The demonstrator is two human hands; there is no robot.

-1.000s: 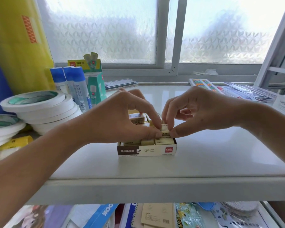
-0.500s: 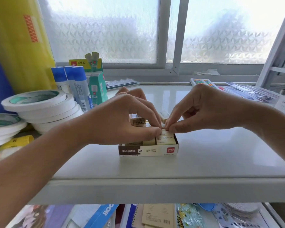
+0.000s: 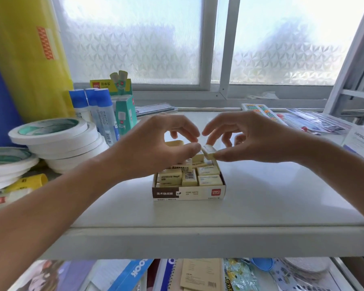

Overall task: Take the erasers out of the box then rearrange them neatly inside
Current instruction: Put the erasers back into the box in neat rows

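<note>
At the far left stand a tall yellow roll [image 3: 29,55] and a blue roll [image 3: 0,101], with stacked rolls of white tape [image 3: 57,141] in front of them on the white shelf [image 3: 261,196]. Just right of the tape stand blue-capped glue sticks [image 3: 99,110] and a green glue box [image 3: 124,110].

The left hand [image 3: 153,148] hovers over the far left part of the box [image 3: 188,191], its fingers curved in a loose arch and its thumb tip touching the left end of a single eraser [image 3: 208,150]. It grips nothing that can be seen. Below it, the erasers in the box [image 3: 189,175] lie in uneven rows, some tilted and stacked above the others toward the far side.

The right hand [image 3: 246,141] pinches that single eraser between thumb and forefinger, the other fingers curled loosely behind. The eraser is held above the far right corner of the box, clear of the rest, right between the two hands.

Farther right, packets of stickers and cards [image 3: 303,120] lie on the shelf near the window frame.
</note>
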